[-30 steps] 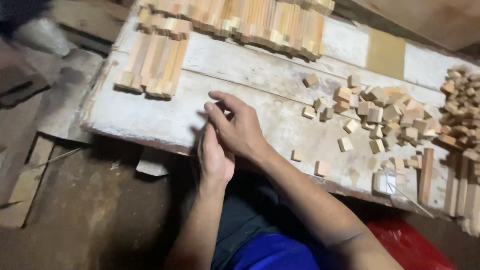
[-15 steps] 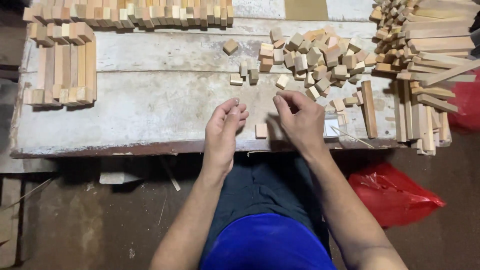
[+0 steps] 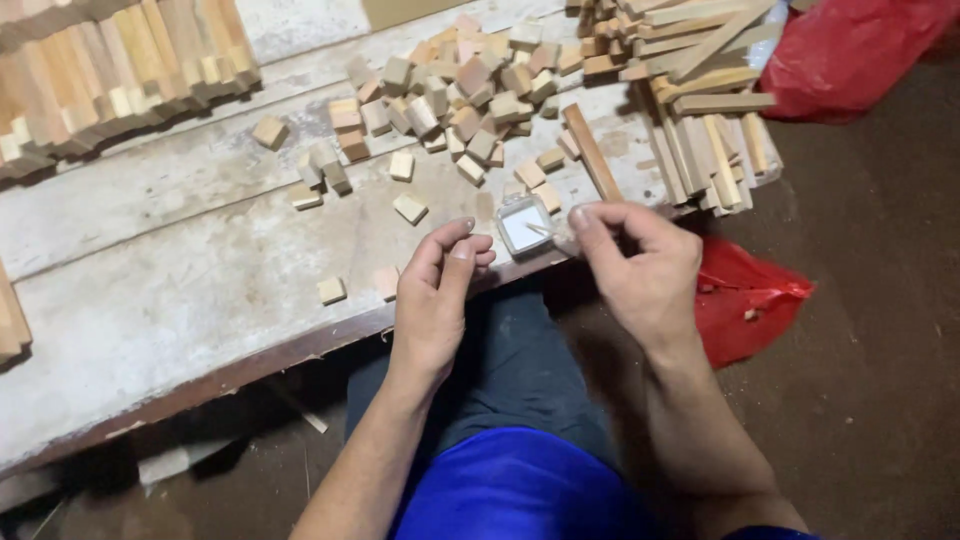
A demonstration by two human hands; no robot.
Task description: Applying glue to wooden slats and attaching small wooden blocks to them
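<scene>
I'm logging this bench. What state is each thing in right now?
Left hand: fingers curled, whether it holds anything is hidden.
Right hand: pinching a thin stick that reaches into the dish.
Small square dish: open, white inside.
Wood blocks: loose, scattered.
Long sticks: piled crosswise.
Red bag: crumpled on the floor.

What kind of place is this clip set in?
Likely a small woodworking shop: a worn plank bench strewn with small wooden blocks, cut wooden sticks piled at one end, and a dirt floor.
</scene>
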